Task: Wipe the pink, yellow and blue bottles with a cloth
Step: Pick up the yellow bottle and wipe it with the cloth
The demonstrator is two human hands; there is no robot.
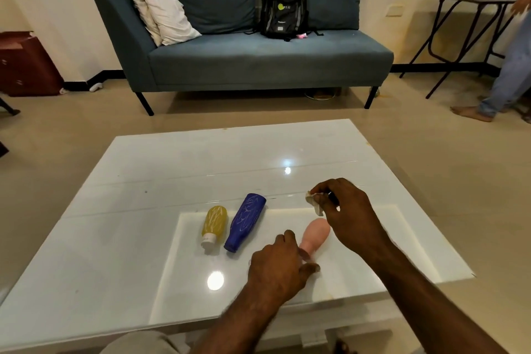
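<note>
On the glossy white table (pixel 161 169) my left hand (pixel 277 264) pinches the lying pink plastic bottle (pixel 316 234) by its neck, my right hand (pixel 349 215) grips a small crumpled white cloth (pixel 316 204) above it; yellow bottle (pixel 215 223) and blue bottle (pixel 246 221) (both streaked) lie unwiped, I judge.

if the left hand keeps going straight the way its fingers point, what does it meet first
The pink bottle: the left hand points up and right at its neck, fingertips seemingly touching it already, though depth is unclear.
</note>
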